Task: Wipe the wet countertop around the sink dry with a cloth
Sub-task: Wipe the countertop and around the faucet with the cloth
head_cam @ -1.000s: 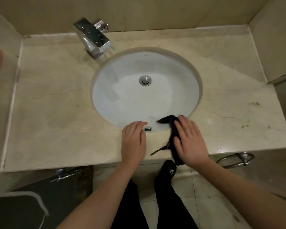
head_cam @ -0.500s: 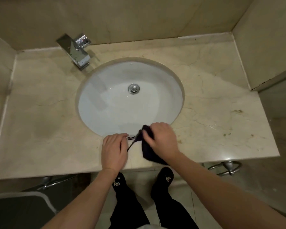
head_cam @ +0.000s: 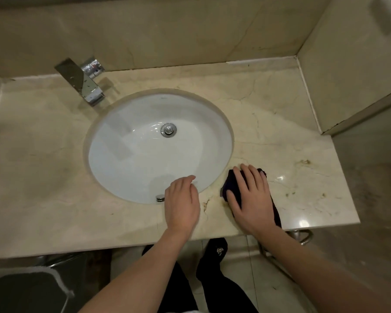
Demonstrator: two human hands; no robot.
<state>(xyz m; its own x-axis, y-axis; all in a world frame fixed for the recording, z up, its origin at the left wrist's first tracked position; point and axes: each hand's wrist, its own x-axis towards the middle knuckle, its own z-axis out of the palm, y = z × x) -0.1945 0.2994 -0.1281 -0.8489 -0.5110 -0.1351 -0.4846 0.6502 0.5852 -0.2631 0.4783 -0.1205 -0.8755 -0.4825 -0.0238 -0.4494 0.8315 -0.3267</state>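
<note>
Nearest to me, my dark trouser legs and one black shoe (head_cam: 213, 249) stand on the pale floor tiles below the desk's front edge. A chrome ring-shaped rail (head_cam: 301, 237) shows under the edge beside my right forearm.

On the desk (head_cam: 43, 199), a beige marble top with thin veins, my right hand (head_cam: 250, 197) lies palm down on the dark cloth (head_cam: 231, 184). The fingers are straight and spread, pressing the cloth flat rather than curling round it, so this grip is apart. The cloth lies on the desk just to the right of the sink (head_cam: 145, 159), close to its rim, with one end trailing back under my wrist toward the front edge.

My left hand (head_cam: 182, 202) rests on the front strip of the desk with nothing in it. Its fingers are relaxed, the tips reaching over the basin's near rim beside the small chrome overflow fitting (head_cam: 160, 197). A brownish mark (head_cam: 205, 205) sits on the marble between my two hands.

Right of the cloth the marble shines with bright glints (head_cam: 280, 178), and a few small dark specks (head_cam: 304, 162) are scattered there.

Farther out, the white oval basin holds a chrome drain (head_cam: 168, 130) at its centre. Behind its left rim stands a square chrome faucet (head_cam: 82, 83), against the beige stone back wall.
</note>
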